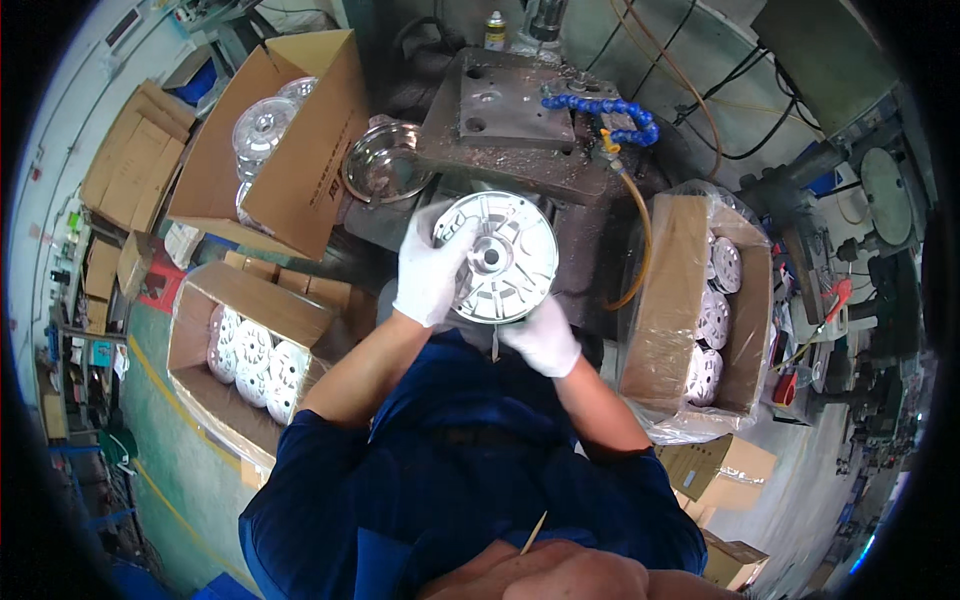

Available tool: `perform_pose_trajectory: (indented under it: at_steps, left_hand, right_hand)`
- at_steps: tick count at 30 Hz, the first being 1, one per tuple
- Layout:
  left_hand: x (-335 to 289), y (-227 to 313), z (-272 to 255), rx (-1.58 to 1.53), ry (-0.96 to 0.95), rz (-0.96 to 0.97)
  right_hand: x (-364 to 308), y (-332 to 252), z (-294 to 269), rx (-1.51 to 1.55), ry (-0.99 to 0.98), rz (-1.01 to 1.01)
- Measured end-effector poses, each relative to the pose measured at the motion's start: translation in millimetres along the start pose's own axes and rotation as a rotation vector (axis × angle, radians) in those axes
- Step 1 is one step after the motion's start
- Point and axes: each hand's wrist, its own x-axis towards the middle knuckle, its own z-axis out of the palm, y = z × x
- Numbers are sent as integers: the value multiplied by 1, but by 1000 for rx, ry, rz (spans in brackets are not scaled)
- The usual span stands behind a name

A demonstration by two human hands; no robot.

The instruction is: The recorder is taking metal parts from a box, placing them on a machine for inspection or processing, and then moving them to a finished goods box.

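A round silvery metal disc (530, 235), with slots and a central hub bore, is held up before my body. My left hand (427, 268), in a white glove, is closed on its left side, the thumb lying across the face towards the hub. Close to the lower right rim is my right hand (545, 340), also white-gloved and smeared by motion; its fingers are partly hidden and their grip is unclear. Beside those fingertips a thin pointed rod (495, 345) shows below the rim; I cannot tell whether the hand holds it.
Ahead stands a machine bed with a metal block (515, 105), a blue jointed hose (600, 105) and a shiny bowl (385, 165). Cartons of metal discs flank me: an upper left carton (325, 190), a lower left carton (250, 295) and a plastic-lined right carton (665, 290).
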Motion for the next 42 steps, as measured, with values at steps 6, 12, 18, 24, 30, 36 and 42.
perform_pose_trajectory:
  at_steps: [6,12,18,24,30,36,42]
  left_hand:
    - [17,14,-16,327,-42,62]
    - [17,20,-9,421,-123,55]
    - [98,65,-7,523,-101,135]
    - [207,57,8,801,-114,172]
    - [243,33,30,829,-173,165]
    - [244,45,38,1068,-184,145]
    - [247,31,30,1087,-78,101]
  right_hand:
    - [12,3,-4,324,337,251]
    - [31,4,4,352,378,134]
    - [16,-15,-12,36,64,227]
    - [-38,38,-26,-70,132,406]
    - [-97,96,-48,-52,312,555]
    - [-118,124,-63,-162,351,557]
    - [-105,132,-70,-457,255,602]
